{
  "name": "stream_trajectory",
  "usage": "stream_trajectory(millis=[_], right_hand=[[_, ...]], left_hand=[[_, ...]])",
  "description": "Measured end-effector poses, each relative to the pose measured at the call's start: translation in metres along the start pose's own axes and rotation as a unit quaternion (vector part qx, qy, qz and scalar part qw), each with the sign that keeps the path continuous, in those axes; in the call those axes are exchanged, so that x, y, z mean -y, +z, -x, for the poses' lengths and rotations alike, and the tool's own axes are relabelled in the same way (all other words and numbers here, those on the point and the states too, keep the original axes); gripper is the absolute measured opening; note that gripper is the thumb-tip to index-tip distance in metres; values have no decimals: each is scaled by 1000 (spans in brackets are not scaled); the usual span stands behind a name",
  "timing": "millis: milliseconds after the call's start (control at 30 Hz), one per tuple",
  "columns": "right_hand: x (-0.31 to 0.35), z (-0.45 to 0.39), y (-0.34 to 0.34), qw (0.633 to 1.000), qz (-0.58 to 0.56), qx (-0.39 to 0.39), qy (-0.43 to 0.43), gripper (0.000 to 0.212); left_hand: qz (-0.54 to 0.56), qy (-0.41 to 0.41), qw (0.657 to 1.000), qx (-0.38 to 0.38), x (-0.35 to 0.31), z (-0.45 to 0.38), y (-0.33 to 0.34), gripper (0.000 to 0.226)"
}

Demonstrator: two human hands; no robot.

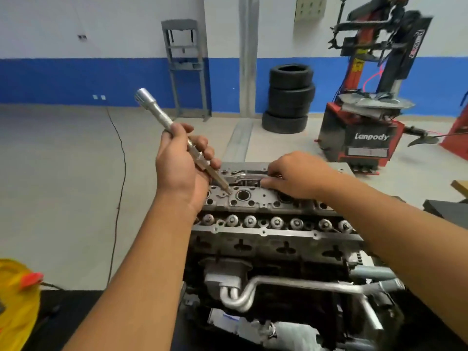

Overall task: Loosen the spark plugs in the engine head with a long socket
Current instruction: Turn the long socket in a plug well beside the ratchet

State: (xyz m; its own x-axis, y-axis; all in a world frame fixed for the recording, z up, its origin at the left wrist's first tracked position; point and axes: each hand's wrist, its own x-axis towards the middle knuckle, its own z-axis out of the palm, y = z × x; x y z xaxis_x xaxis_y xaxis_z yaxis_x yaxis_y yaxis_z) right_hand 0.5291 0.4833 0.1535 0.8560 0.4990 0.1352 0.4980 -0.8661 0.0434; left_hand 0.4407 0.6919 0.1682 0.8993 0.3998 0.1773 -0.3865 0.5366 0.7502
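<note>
Head view. The left hand (pixel 181 158) is raised over the near-left end of the engine head (pixel 253 198), back of the hand toward the camera, fingers wrapped round the middle of the long socket (pixel 174 134). The tool is tilted: its thick knurled end points up and left, well clear of the engine, while its thin lower end comes down just beside an open plug well (pixel 243 195) on the top face. Whether the tip touches the casting cannot be told.

The right hand (pixel 296 174) reaches across the far side of the head, palm down, fingers curled over the handle of a ratchet wrench (pixel 243 176) lying there. The grip appears light; the knuckles hide most of the handle and the fingertips.

Both forearms enter from the lower edge. The right forearm covers the right end of the valve row (pixel 276 221). The engine's lower half is dark and blurred, and no spark plug can be made out inside the wells.
</note>
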Motion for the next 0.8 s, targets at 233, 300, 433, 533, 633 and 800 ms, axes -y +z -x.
stream_trajectory(millis=[233,300,433,533,633,800], right_hand=[[-24,-1,-21,992,87,-80,-38,41],[-44,4,-24,992,21,-124,20,40],[-79,4,-24,915,-322,-188,152,39],[-87,0,-27,821,-503,-204,178,41],[-87,-3,-44,791,-564,-190,143,37],[-73,-13,-68,733,-668,-121,45,25]], left_hand=[[40,123,992,-9,20,-41,43,26],[59,154,985,-50,27,-50,51,26],[20,121,992,-3,54,-63,61,25],[-51,46,995,77,80,-64,64,24],[-113,12,986,123,98,-63,62,23],[-144,25,979,142,100,-68,59,21]])
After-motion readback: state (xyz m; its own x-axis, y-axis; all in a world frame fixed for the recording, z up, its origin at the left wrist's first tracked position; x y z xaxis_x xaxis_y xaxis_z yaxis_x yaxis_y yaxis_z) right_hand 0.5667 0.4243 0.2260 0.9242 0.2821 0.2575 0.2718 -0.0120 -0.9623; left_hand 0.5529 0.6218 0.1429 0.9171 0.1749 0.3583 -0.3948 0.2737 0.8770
